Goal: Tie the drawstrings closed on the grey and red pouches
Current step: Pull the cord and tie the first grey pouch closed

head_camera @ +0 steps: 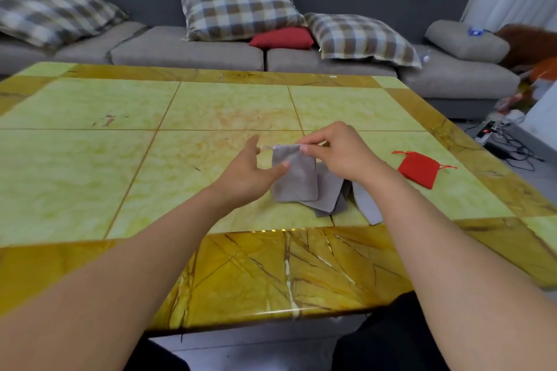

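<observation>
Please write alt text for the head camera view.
The right hand pinches the top of a grey pouch while the open left hand touches it. A red pouch lies to the right on the green table.

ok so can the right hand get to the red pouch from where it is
Probably yes. The red pouch lies flat on the table just right of the right hand, with bare tabletop between them. But that hand is pinching the top of the grey pouch, so it would have to let go first.
</observation>
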